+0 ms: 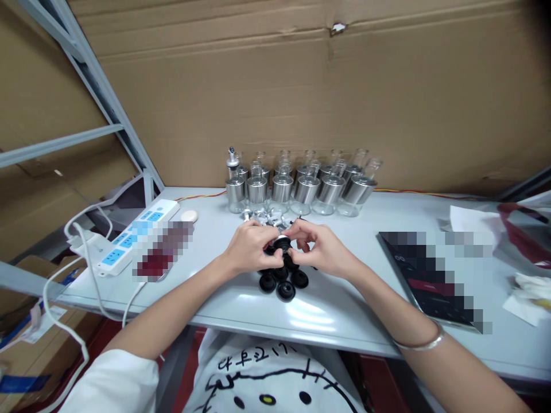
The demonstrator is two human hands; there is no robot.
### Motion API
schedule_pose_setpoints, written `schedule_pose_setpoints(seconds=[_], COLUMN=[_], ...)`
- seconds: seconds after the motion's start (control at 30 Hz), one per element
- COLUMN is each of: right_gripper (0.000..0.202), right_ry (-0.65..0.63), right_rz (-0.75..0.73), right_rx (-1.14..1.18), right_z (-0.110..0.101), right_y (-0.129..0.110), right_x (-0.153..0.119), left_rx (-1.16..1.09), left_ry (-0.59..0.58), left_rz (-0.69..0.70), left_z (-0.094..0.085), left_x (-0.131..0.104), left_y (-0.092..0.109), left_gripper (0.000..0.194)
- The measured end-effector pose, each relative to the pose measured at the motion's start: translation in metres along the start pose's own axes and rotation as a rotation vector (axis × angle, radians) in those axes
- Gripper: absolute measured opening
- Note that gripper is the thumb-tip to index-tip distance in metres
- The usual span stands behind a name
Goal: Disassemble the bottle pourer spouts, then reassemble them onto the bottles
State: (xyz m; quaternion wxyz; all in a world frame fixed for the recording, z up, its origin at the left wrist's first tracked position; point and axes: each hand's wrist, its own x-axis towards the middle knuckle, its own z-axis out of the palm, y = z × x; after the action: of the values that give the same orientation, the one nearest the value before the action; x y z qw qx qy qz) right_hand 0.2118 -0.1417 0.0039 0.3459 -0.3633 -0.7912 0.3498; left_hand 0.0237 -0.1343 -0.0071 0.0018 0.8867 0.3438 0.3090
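My left hand [252, 248] and my right hand [318, 249] meet over the table, both closed, pinching one black ringed stopper with a silver rim [282, 244] between thumbs and fingers. Below the fingers lie several loose black stoppers [286, 290] on the tabletop, some partly hidden by the hands. Just behind the hands is a pile of silver pourer parts [271, 218]. Farther back, glass bottles with metal sleeves [282, 188] stand upright in two rows. The front-left bottle carries a pourer spout [232, 158] in its neck; the other necks look uncapped.
At left, a white power strip [140, 235] with cables lies beside a pixelated phone [161, 258] and a round white object [189, 216]. A dark tablet [430, 281] lies at right, near crumpled white paper [531, 295]. Cardboard [301, 97] walls the back; a metal shelf post [107, 97] rises left.
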Motion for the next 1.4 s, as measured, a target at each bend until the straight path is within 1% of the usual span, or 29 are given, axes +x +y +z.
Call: schedule_pose_setpoints(seconds=[0.23,0.37,0.5,0.6,0.73,0.87,1.03,1.2,1.33,1.4], right_gripper=[0.014,0.014,0.019,0.021,0.020,0.018,0.017,0.014,0.009,0.007], right_ry=[0.027,0.051,0.071,0.087,0.134,0.153,0.150,0.139,0.121,0.107], right_rz=[-0.008,-0.013,-0.017,0.006,-0.031,-0.057,-0.053,-0.064,-0.083,-0.087], right_rx=[-0.027,-0.031,0.043,0.092,0.082,0.075,0.063,0.065,0.026,-0.007], right_z=[0.000,-0.001,-0.003,-0.006,-0.009,-0.009,-0.009,-0.008,-0.007,-0.011], right_y=[-0.003,-0.002,0.005,0.009,0.009,0.010,0.010,0.010,0.008,0.009], right_x=[0.000,0.000,0.002,0.003,0.004,0.005,0.005,0.005,0.004,0.004], left_rx=[-0.008,0.040,0.127,0.111,0.066,0.022,-0.015,0.030,0.094,0.115], left_ry=[0.065,0.062,0.062,0.069,0.146,0.211,0.191,0.190,0.187,0.176], left_rz=[0.023,0.030,0.037,0.037,0.063,0.134,0.170,0.206,0.246,0.260], left_z=[0.002,0.003,0.004,0.004,0.002,0.001,-0.001,-0.003,-0.001,0.000], left_x=[-0.001,-0.001,0.000,-0.001,-0.002,-0.002,-0.001,-0.002,-0.001,-0.001], left_y=[0.000,-0.002,-0.004,-0.005,-0.004,-0.001,-0.001,-0.003,-0.004,-0.004], left_gripper=[0.014,0.012,0.013,0.019,0.023,0.028,0.032,0.032,0.025,0.020])
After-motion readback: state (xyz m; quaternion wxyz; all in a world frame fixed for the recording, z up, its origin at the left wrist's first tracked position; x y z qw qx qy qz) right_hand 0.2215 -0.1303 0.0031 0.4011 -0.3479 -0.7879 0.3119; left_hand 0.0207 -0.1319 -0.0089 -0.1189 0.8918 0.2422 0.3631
